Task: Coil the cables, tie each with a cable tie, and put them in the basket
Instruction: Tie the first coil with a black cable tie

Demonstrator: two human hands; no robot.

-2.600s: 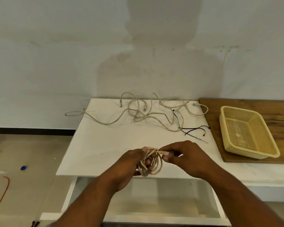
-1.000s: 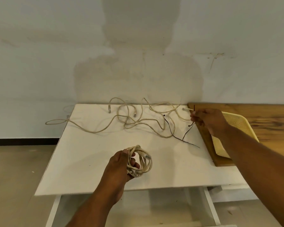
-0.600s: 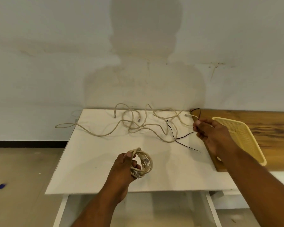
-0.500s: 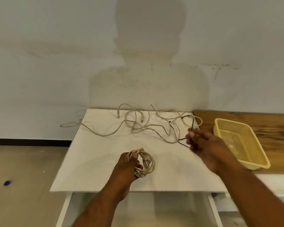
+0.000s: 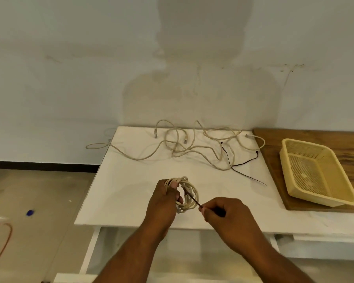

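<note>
The left hand [image 5: 164, 203] grips a coiled beige cable [image 5: 189, 194] above the white table's [image 5: 127, 190] front edge. The right hand [image 5: 227, 215] pinches a black cable tie [image 5: 191, 198] whose tip reaches into the coil.

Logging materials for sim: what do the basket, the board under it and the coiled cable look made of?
Basket: pale yellow moulded plastic, by its fine mesh walls and solid rim. Board: wood, brown with visible grain, matte. Coiled cable: beige, likely a plastic jacket, smooth and flexible in its loops.

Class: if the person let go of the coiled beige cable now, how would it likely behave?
The coiled beige cable would probably spring loose; no tie wraps it yet. It looks floppy, like the loose beige cables sprawled behind. Likely light: the left hand holds it alone.
</note>
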